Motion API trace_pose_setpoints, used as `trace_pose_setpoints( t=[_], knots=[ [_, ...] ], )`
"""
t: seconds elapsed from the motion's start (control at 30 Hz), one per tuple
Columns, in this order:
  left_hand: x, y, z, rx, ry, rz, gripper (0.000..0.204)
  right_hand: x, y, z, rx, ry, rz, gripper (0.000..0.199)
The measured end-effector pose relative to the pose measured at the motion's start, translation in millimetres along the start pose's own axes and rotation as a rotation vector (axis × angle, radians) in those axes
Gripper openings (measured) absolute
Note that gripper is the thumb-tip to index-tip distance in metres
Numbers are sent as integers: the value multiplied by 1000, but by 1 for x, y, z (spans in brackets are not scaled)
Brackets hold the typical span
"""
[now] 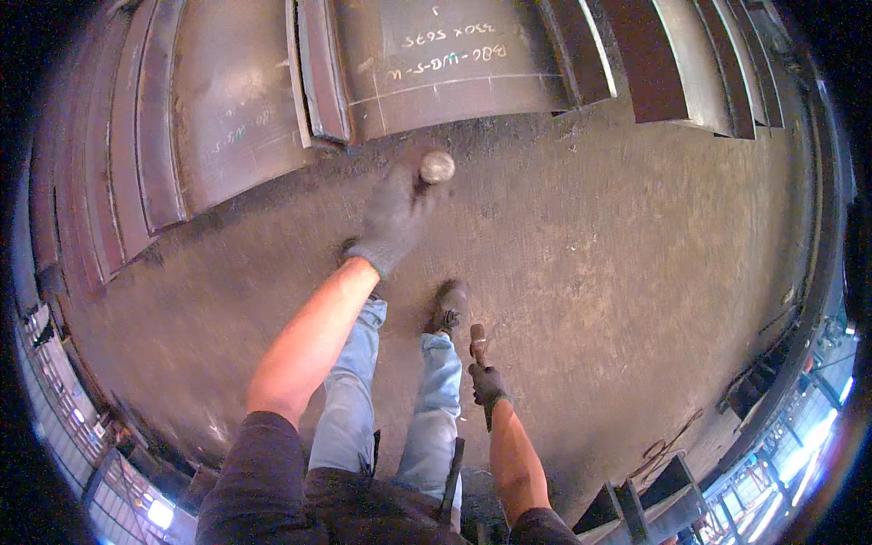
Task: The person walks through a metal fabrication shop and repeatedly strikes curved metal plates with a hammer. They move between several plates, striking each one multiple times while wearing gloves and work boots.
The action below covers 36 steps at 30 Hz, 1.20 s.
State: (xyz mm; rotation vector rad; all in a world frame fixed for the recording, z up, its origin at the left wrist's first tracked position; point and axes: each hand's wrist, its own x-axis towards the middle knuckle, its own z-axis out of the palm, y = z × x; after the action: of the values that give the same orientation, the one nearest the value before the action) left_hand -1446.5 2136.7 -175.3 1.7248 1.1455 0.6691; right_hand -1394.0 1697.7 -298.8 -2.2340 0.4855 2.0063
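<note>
Far ahead of you, your left hand (397, 216) grips a round-ended metal tool (437, 167) pointing toward the steel plates (436, 73); near your right leg, your right hand (487, 385) grasps a hammer (478, 343), head up.

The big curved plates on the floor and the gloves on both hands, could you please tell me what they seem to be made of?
The curved plates look like bare steel: dull brown-grey, rusty-toned, with chalk marks on them. The glove on the left hand looks like dark grey knitted fabric with a ribbed cuff. The right hand wears a similar dark glove; its weave is too small to tell.
</note>
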Motion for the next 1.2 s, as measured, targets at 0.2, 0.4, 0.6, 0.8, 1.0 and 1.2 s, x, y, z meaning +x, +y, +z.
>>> trace_pose_setpoints(
  t=[0.2, 0.4, 0.6, 0.8, 1.0, 1.2],
  knots=[
    [39, 45, 19, 181, -248, 79, 36, -12, -21, 6, 93, -77, -55, 42],
    [86, 42, 54, -74, -19, 349, 26, -15, -30, 13, 131, -40, -97, 42],
    [130, 51, 59, -284, -100, -25, 32, -11, -16, -6, 129, -41, -34, 44],
    [201, 22, 75, -439, -199, 196, 32, 14, 14, -16, 144, -1, -17, 40],
    [226, 11, 91, -398, -221, 183, 39, 11, 24, -24, 167, 64, 36, 40],
    [221, 27, 96, -175, -203, 175, 53, 27, 38, -26, 148, 63, 63, 41]
  ],
)
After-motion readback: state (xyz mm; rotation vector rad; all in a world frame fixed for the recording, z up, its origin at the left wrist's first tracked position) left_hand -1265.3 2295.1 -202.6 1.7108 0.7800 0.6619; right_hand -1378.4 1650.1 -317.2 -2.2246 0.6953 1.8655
